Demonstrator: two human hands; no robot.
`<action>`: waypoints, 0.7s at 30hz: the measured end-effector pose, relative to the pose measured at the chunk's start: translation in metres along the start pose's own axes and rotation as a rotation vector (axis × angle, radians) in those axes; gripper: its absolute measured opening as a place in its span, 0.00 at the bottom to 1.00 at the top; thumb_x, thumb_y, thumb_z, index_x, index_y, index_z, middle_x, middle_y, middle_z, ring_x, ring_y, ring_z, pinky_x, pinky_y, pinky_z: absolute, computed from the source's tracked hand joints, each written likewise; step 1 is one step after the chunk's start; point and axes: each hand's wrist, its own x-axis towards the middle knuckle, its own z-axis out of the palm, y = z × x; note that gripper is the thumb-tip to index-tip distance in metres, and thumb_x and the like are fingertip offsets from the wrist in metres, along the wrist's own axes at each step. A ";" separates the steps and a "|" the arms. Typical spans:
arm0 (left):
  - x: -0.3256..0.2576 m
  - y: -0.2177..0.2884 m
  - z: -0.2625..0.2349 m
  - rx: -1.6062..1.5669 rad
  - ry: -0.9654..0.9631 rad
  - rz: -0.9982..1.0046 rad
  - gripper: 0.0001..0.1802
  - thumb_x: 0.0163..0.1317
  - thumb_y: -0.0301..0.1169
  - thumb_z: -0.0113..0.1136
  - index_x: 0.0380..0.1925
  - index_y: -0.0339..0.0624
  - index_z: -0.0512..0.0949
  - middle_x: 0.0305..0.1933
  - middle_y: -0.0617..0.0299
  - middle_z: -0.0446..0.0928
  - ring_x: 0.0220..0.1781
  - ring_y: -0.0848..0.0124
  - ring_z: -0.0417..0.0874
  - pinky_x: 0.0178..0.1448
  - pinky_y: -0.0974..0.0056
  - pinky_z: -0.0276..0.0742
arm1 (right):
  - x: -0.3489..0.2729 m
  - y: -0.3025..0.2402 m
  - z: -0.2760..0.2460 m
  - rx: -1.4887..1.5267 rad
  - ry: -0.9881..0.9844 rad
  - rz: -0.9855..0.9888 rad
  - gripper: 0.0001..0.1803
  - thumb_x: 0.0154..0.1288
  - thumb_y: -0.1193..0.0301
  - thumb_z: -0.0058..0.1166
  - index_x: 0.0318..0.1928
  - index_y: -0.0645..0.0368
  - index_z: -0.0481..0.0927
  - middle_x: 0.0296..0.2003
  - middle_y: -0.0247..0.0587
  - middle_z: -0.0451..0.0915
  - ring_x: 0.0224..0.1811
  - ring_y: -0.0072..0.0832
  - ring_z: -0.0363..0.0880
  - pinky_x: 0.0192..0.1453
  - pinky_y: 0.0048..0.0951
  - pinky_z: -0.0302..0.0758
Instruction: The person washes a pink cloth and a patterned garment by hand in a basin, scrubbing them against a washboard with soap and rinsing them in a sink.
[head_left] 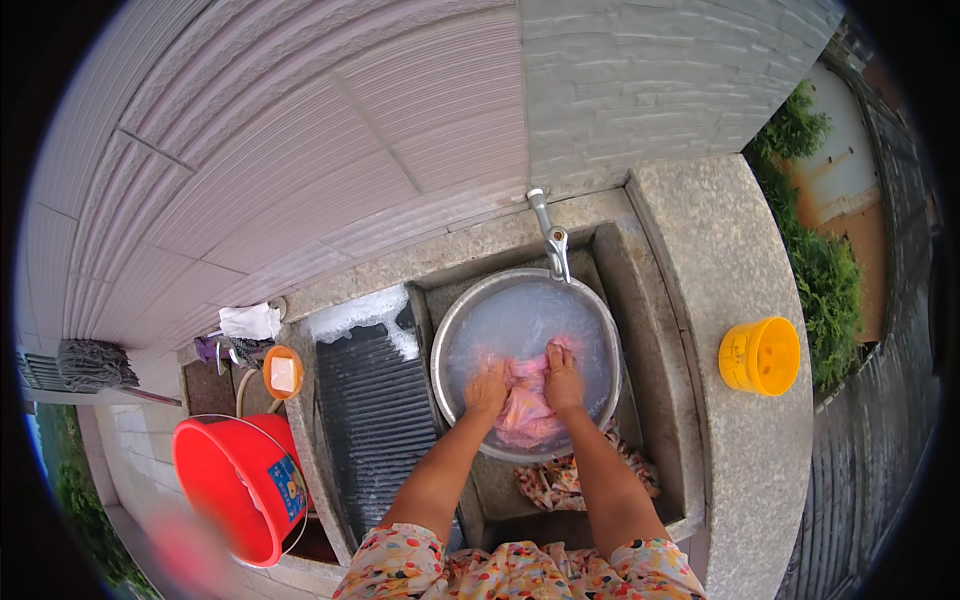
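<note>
A round metal basin (pixel 612 345) of cloudy, soapy water stands in the stone sink, below the tap. Both my hands are in it, gripping a wet pink cloth (pixel 527 415) that lies bunched between them, partly under water. My left hand (pixel 487 387) holds its left side, with the fingertips blurred by the murky water. On the other side, my right hand (pixel 564 378) is closed on the cloth's right edge. A patterned cloth (pixel 555 486) lies crumpled in the sink against the basin's near side, partly behind my right forearm.
Left of the basin is a dark ridged washboard (pixel 365 400) with suds. A metal tap (pixel 552 235) reaches over the basin's far rim. An orange dish (pixel 283 373) holds a white bar. A red bucket (pixel 235 480) lies left; a yellow cup (pixel 757 357) stands on the right ledge.
</note>
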 end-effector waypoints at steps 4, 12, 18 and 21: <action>0.025 0.001 0.003 -0.204 0.096 -0.311 0.08 0.51 0.34 0.57 0.31 0.45 0.79 0.26 0.57 0.76 0.35 0.59 0.80 0.40 0.58 0.76 | 0.015 0.016 0.007 0.540 -0.246 0.295 0.27 0.59 0.64 0.51 0.58 0.61 0.65 0.57 0.50 0.66 0.55 0.46 0.69 0.58 0.40 0.67; -0.061 0.098 -0.062 -1.090 -0.294 0.579 0.10 0.49 0.27 0.57 0.13 0.43 0.69 0.16 0.65 0.69 0.18 0.71 0.70 0.24 0.66 0.66 | -0.014 -0.013 -0.031 2.067 -0.332 0.406 0.33 0.62 0.42 0.41 0.54 0.56 0.67 0.47 0.40 0.68 0.44 0.33 0.68 0.49 0.34 0.68; -0.054 0.127 -0.069 -0.530 0.355 0.936 0.15 0.51 0.36 0.58 0.11 0.44 0.71 0.18 0.58 0.74 0.21 0.57 0.77 0.26 0.56 0.72 | -0.026 -0.031 -0.031 2.433 0.074 0.437 0.24 0.63 0.47 0.43 0.46 0.55 0.71 0.39 0.41 0.73 0.39 0.31 0.74 0.39 0.35 0.74; -0.017 0.110 -0.062 -0.475 0.460 0.637 0.15 0.52 0.36 0.56 0.11 0.44 0.72 0.20 0.56 0.76 0.23 0.57 0.78 0.27 0.55 0.74 | -0.027 -0.038 -0.019 2.226 -0.136 0.236 0.23 0.64 0.52 0.43 0.45 0.60 0.73 0.40 0.44 0.75 0.38 0.33 0.76 0.43 0.38 0.75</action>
